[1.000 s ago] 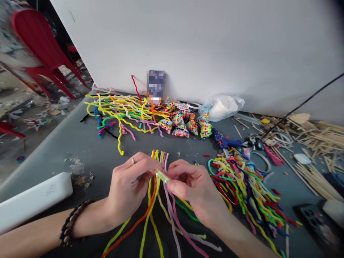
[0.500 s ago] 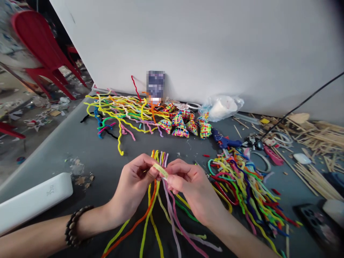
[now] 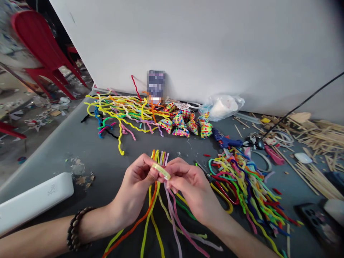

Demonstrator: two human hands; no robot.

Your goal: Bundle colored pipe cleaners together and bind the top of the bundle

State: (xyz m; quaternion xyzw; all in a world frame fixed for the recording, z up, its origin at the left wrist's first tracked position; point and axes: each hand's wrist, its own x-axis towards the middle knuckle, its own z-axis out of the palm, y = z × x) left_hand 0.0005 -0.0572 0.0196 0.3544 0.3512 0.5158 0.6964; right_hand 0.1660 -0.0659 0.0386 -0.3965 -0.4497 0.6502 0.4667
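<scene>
Near front centre of grey table (image 3: 80, 150): found left hand (image 3: 134, 190) and right hand (image 3: 189, 186) both pinched shut on bundle of pipe cleaners (image 3: 161, 215), fingertips meeting at yellowish tape strip (image 3: 160, 171) near its upper end. Noted loose pipe-cleaner pile (image 3: 242, 182) just beside right hand; white case (image 3: 34, 202) well apart, left.

left hand (image 3: 135, 183) shifted toward right hand (image 3: 189, 183), tape strip (image 3: 161, 171) raised

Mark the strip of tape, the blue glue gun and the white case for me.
strip of tape (image 3: 160, 171): head view, middle of the strip.
blue glue gun (image 3: 228, 142): head view, its body.
white case (image 3: 34, 201): head view, top face.
</scene>
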